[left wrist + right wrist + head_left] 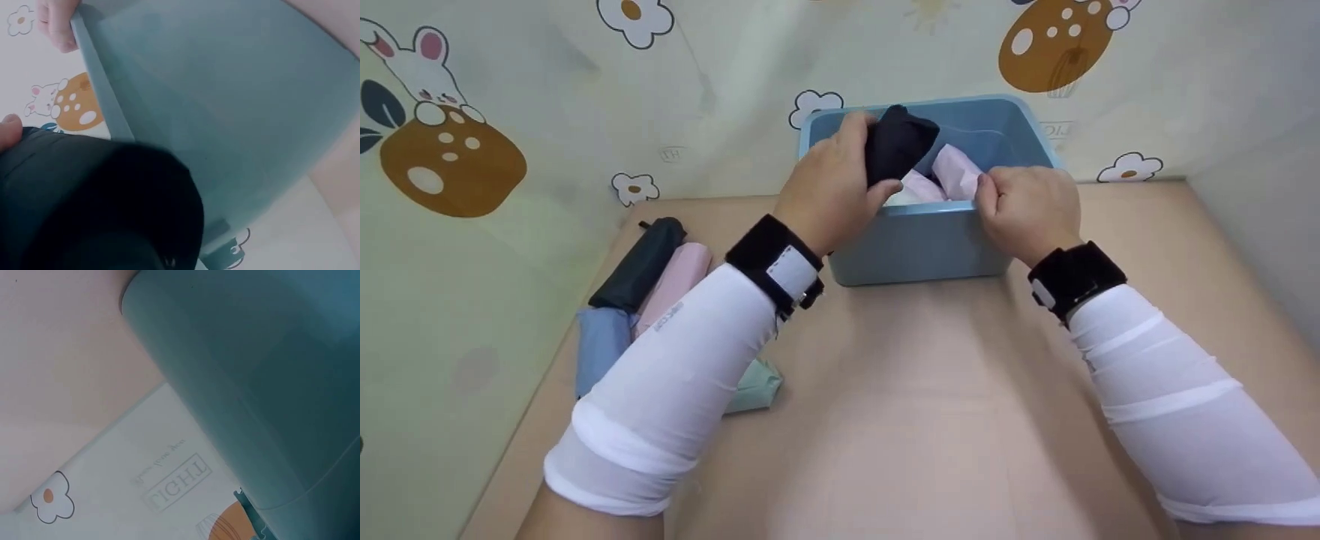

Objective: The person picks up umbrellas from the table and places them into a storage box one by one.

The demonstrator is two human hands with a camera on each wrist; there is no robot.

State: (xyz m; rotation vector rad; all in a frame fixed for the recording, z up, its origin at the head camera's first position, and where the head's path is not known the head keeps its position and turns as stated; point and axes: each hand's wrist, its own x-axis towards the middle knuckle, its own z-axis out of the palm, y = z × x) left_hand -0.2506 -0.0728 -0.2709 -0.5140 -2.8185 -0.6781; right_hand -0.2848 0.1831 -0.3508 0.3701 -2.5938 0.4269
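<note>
My left hand [831, 176] grips a black folded umbrella [901, 142] above the near left part of a blue plastic bin [922, 244]. Its dark fabric [101, 191] fills the lower left of the left wrist view. My right hand [1029, 210] holds the bin's near right rim, fingers curled over the edge. Inside the bin lie pale pink fabric bundles [958, 172], partly hidden by the front wall and the left hand. From the right wrist view, only the bin's outer side [236, 394] shows, not the hand.
Left on the table [915, 420] lie a dark green folded umbrella [639, 264], a pink roll [675, 281], a light blue roll [602, 349] and a mint bundle [755, 386], partly behind the left forearm. A patterned wall [720, 97] stands behind the bin.
</note>
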